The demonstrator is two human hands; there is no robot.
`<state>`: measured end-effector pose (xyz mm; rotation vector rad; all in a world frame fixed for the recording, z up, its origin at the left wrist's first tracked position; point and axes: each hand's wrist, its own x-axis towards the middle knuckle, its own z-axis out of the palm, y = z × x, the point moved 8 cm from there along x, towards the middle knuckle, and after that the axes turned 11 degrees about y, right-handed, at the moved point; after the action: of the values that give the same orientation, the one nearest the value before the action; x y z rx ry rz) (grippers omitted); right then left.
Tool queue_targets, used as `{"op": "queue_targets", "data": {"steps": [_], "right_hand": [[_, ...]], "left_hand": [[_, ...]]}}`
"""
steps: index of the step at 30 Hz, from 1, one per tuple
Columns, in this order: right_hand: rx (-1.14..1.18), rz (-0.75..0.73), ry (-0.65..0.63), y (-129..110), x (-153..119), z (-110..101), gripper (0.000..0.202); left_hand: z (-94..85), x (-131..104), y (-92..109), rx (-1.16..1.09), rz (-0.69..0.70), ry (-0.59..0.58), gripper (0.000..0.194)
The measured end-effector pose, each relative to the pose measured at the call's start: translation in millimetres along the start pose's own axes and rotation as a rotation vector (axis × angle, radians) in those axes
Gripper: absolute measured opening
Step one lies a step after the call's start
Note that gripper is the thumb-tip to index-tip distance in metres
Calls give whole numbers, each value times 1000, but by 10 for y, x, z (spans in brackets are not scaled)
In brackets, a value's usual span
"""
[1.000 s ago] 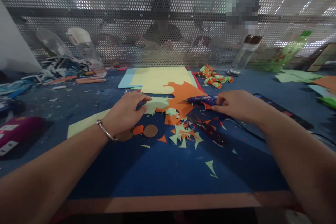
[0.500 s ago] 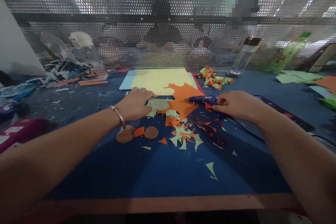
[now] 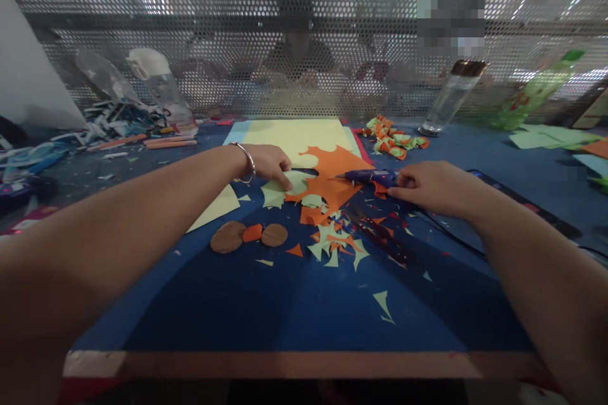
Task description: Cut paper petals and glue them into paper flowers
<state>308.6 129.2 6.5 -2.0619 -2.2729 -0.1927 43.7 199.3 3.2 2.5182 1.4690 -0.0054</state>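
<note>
My left hand (image 3: pixel 270 163), a silver bangle at its wrist, reaches over a pale green paper scrap (image 3: pixel 273 195). Its fingers are curled and the thumb tip presses at the scrap's edge. On the right, the fingers of my right hand (image 3: pixel 422 183) are closed at the back of a purple-blue glue gun (image 3: pixel 368 176), whose nozzle points left over a cut-up orange paper sheet (image 3: pixel 330 171). Two round wooden discs (image 3: pixel 228 237) joined by an orange paper piece (image 3: pixel 253 232) lie nearer me.
Paper offcuts (image 3: pixel 332 240) litter the middle, with scissors (image 3: pixel 384 240) beside them. Yellow sheets (image 3: pixel 294 133) lie behind, near crumpled orange and green paper bits (image 3: pixel 392 139). A clear bottle (image 3: pixel 449 101), a white-lidded bottle (image 3: pixel 161 85) and a phone (image 3: pixel 522 202) stand or lie around. A perforated metal screen (image 3: pixel 304 25) rises at the back.
My left hand has moved right and its spread fingers have curled in by the green scrap. A pale yellow sheet now shows below the left forearm. My right hand stays at the glue gun.
</note>
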Motion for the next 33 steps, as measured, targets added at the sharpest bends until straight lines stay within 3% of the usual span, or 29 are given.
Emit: {"op": "queue_targets", "data": {"steps": [4, 10, 14, 17, 19, 22, 27, 30, 33], "right_hand": [[-2, -4, -4, -3, 2, 0, 29], [5, 7, 10, 20, 0, 6, 31], [7, 6, 8, 23, 0, 17, 33], [-1, -2, 4, 5, -11, 9, 35], [-5, -4, 0, -13, -25, -3, 34], [-2, 5, -6, -29, -48, -23, 34], [-12, 78, 28, 20, -67, -76, 32], [10, 85, 75, 7, -72, -127, 32], [43, 88, 130, -32, -83, -186, 29]], "left_hand": [[-160, -70, -103, 29, -13, 95, 27], [-426, -388, -472, 68, -107, 148, 44], [-522, -648, -535, -100, -232, 339, 34], [-406, -798, -348, -601, -291, 469, 27], [-278, -849, -118, -908, -263, 476, 28], [-108, -899, 190, -1153, -246, 425, 34], [13, -934, 398, -1240, -181, 420, 36], [85, -899, 297, -1173, -207, 438, 38], [42, -882, 93, -1132, -235, 540, 40]]}}
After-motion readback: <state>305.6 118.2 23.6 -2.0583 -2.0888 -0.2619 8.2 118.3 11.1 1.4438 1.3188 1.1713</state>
